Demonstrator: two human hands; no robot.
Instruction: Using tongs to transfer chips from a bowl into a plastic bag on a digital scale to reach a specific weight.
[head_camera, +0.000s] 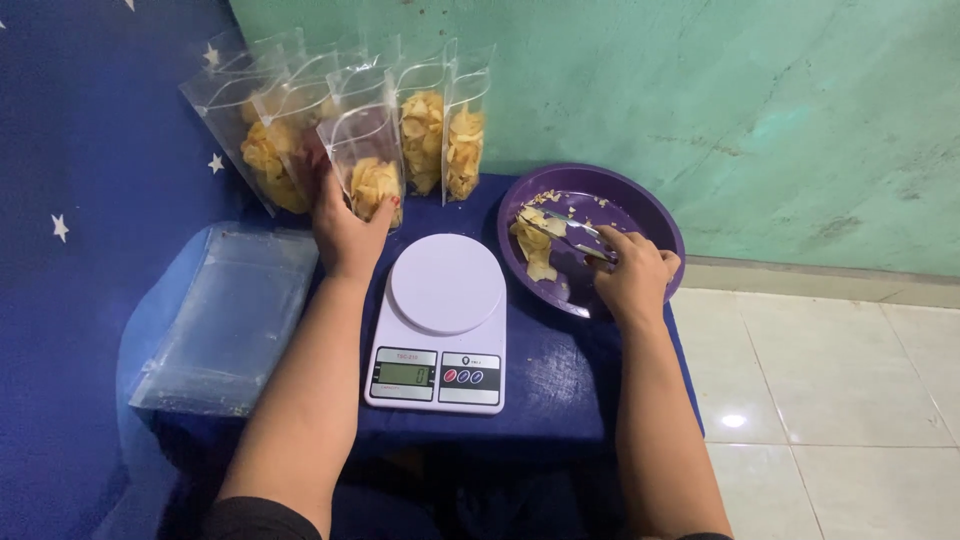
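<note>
A white kitchen scale (441, 322) sits near the bench's (560, 385) front edge, between both hands. The right hand (634, 277) has its fingers clamped on metal tongs (572, 238) over chips (534, 243) in the purple bowl (640, 207), with tiled floor (830, 400) beside. The left hand (345, 232) grips a clear chip bag (368, 165), fronting the bag row (440, 125) at the green wall (650, 80). Empty bags (225, 320) lie left.
</note>
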